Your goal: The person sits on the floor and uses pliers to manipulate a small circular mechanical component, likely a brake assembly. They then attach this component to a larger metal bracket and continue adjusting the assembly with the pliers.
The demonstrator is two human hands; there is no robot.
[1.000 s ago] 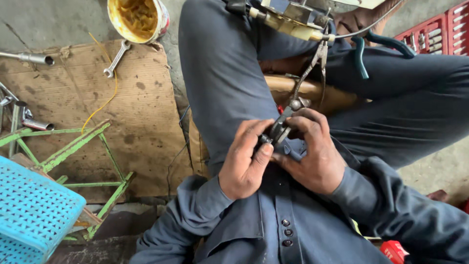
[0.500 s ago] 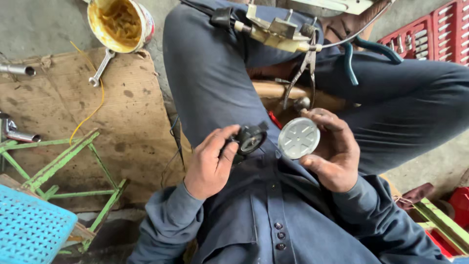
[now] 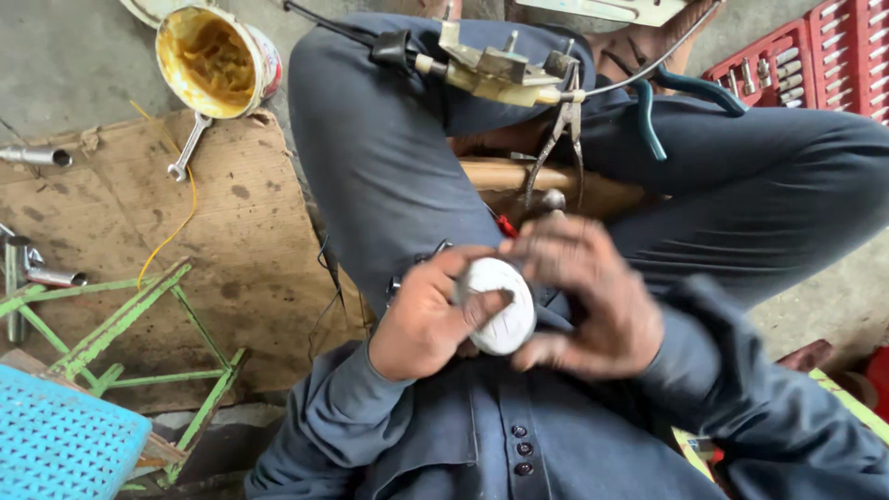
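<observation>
Centrally, at the lap of a seated person in dark blue clothing: a pale round disc (image 3: 500, 306), gripped between both hands. Left hand (image 3: 426, 319) clasped on the disc from its 9 o'clock side, thumb lying across the pale face. Right hand (image 3: 593, 301) cupped around the disc from 3 o'clock, fingers curled over its top and bottom edges, motion-blurred. Behind the left hand, a small dark part (image 3: 407, 273) just visible at 11 o'clock of the disc; cannot tell which hand, if either, holds it.

Up at 12 o'clock, resting across the knees: a metal assembly (image 3: 500, 69) with a black cable, and a pair of pliers with teal handles (image 3: 648, 120) hanging down from it. Below that, a wooden handle (image 3: 505, 174) lying crosswise between the legs.

Toward 10 o'clock, an open tin of yellow grease (image 3: 213, 60) on the floor, with a spanner (image 3: 188, 148) just beside it on a stained sheet of cardboard (image 3: 250, 268). At 9 o'clock, chrome sockets and tubes (image 3: 37, 268) near a green metal frame (image 3: 120, 324). At 7 o'clock, a blue plastic crate (image 3: 60, 444). At 1 o'clock, a red socket set tray (image 3: 815, 56), well apart from the hands.
</observation>
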